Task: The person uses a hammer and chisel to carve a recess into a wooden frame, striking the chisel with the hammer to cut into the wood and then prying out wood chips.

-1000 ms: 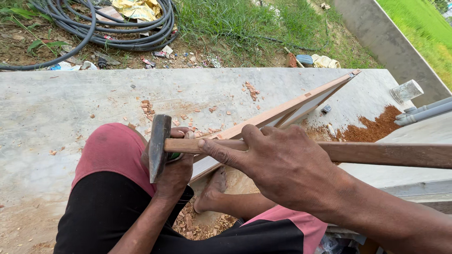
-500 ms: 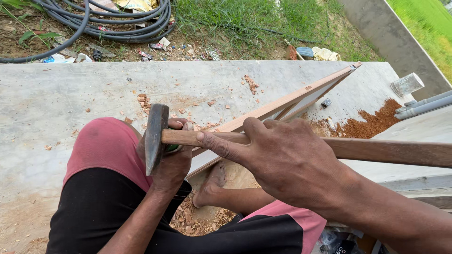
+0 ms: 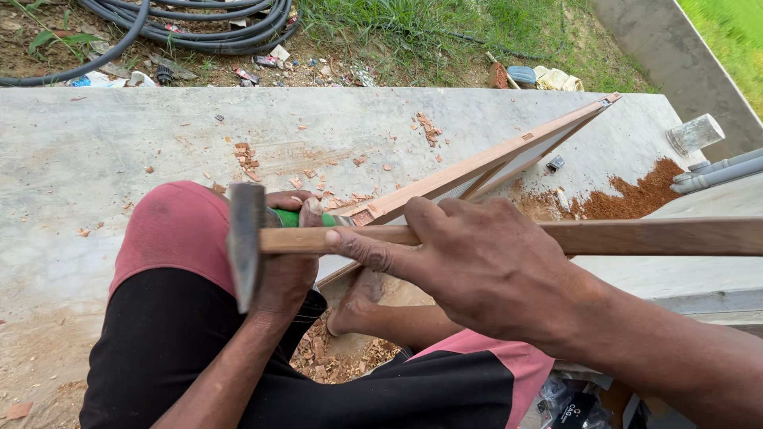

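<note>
My right hand [image 3: 485, 270] gripped the hammer [image 3: 246, 238], now lowered toward the green-handled chisel [image 3: 306, 218] clasped in my left hand [image 3: 290, 266].

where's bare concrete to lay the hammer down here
Barest: slab left of the raised knee, and the far strip before the grass. Crowded: wood chips mid-slab, the wooden frame running right, sawdust beside the pipes.

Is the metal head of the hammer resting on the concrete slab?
No. The right hand holds the hammer raised by its wooden handle, with the metal head in the air beside the left hand, clear of the concrete slab.
</note>
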